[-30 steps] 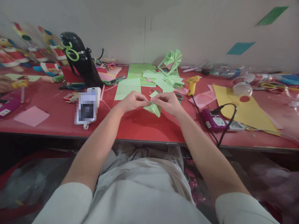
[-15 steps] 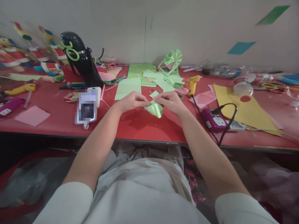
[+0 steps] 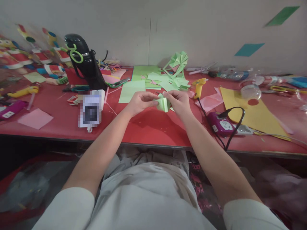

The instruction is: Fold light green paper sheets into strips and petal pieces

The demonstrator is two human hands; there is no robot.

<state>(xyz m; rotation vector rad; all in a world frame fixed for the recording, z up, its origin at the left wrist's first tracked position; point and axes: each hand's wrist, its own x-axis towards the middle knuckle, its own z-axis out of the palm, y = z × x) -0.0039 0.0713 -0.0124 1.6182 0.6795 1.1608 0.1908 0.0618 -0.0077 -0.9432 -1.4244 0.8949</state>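
Observation:
Between my hands is a small piece of folded light-green paper (image 3: 163, 104), held up above the red table (image 3: 148, 127). My left hand (image 3: 142, 103) pinches its left side between thumb and fingers. On the other side, my right hand (image 3: 178, 101) grips the upper right edge, its fingertips close to the left ones. Just behind the hands lie a flat light-green sheet (image 3: 131, 91) and several green paper scraps (image 3: 168, 83). A pleated green paper wheel on legs (image 3: 178, 60) stands farther back.
To the left are a black bottle (image 3: 82, 64), a phone (image 3: 91, 110) and a pink paper square (image 3: 35, 118). Rightward stand a yellow glue gun (image 3: 198, 88), a purple power socket (image 3: 220, 123) with a black cord, yellow paper (image 3: 249, 111) and a plastic bottle (image 3: 250, 91).
My hands have lifted slightly and shifted a little to the right with the folded paper. The paper has turned, and its lower part no longer hangs as far down.

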